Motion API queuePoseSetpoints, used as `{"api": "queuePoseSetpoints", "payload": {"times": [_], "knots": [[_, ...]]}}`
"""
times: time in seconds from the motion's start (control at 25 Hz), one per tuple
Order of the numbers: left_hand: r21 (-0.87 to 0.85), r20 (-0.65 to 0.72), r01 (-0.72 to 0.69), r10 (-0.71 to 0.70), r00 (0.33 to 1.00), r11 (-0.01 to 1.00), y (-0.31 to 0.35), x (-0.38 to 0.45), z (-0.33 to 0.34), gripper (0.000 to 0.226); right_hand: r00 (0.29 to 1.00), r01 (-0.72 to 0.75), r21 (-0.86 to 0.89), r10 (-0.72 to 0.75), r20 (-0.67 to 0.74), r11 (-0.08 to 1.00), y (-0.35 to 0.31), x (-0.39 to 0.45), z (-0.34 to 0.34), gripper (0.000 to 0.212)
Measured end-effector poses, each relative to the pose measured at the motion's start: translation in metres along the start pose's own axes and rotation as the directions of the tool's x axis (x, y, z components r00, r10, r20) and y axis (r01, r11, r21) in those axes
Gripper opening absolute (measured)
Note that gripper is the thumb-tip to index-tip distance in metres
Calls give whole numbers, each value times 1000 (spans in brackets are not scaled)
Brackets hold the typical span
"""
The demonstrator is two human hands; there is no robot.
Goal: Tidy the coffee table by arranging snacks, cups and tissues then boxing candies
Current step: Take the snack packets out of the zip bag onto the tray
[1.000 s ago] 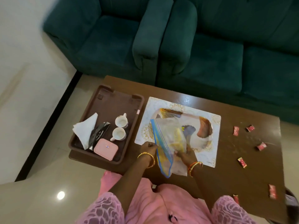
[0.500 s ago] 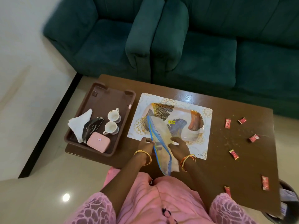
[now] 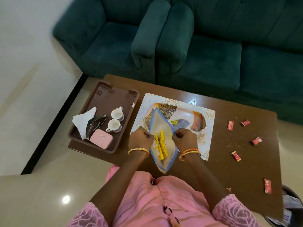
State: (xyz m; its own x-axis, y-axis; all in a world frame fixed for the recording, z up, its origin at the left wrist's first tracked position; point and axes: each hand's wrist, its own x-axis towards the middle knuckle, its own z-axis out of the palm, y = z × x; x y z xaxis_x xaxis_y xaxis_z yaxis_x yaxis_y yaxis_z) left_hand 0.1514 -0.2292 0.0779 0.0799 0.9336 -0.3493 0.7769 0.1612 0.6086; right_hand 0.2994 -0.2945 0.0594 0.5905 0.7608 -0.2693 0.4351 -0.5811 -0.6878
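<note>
A clear zip bag (image 3: 161, 128) with a blue rim lies over the near edge of a patterned serving plate (image 3: 196, 117). Its mouth is spread wide, and yellow snack packets (image 3: 161, 145) show inside. My left hand (image 3: 140, 139) is shut on the bag's left rim and my right hand (image 3: 184, 138) on its right rim. On the brown tray (image 3: 105, 102) at the left stand two white cups (image 3: 115, 119), white tissues (image 3: 82, 120) in a dark holder and a pink box (image 3: 101, 138). Several red wrapped candies (image 3: 230, 125) lie scattered on the table's right side.
The plate rests on a white placemat (image 3: 209, 128) on the brown coffee table (image 3: 246, 161). Crumbs speckle the table between the mat and the candies. Green sofas (image 3: 205, 54) stand behind the table. A dark bin (image 3: 293, 203) sits at the lower right.
The bag has come down from upright to lie over the plate. My hands moved apart along its rim, pulling the mouth wide so the yellow packets show.
</note>
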Motion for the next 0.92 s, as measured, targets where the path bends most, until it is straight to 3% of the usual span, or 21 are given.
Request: {"api": "queuePoseSetpoints", "payload": {"times": [0.2,0.32,0.44,0.56,0.64,0.72,0.76,0.84,0.92], "knots": [[203,-194,22,18,981,979,-24,-1,-46,8,987,-85,-30,80,-143,996,13,-5,-32,10],[235,-228,11,44,973,972,-36,-11,-53,7,985,-36,9,37,-167,999,15,-15,-34,5],[231,-164,7,31,986,973,-43,-19,-40,8,996,-15,-13,14,-91,1000,13,-22,-22,5],[181,-38,19,-13,999,983,-47,-20,-26,11,995,-98,-57,100,27,994,10,-24,-12,11],[132,-36,20,-16,999,991,-49,-20,-23,12,995,-79,-22,77,-61,997,0,-25,-13,12],[96,-39,24,-20,999,995,-50,-17,-24,11,984,40,40,-33,-178,998,-15,-29,-10,6],[80,-25,22,-20,999,997,-52,-17,-25,10,985,77,46,-69,-160,996,-22,-31,-3,3],[51,11,11,-11,1000,999,-54,-18,-27,10,996,59,-56,-55,75,997,-34,-30,19,6],[51,38,5,-7,999,999,-56,-17,-29,10,931,15,-355,117,346,935,-32,-22,53,20]]}}
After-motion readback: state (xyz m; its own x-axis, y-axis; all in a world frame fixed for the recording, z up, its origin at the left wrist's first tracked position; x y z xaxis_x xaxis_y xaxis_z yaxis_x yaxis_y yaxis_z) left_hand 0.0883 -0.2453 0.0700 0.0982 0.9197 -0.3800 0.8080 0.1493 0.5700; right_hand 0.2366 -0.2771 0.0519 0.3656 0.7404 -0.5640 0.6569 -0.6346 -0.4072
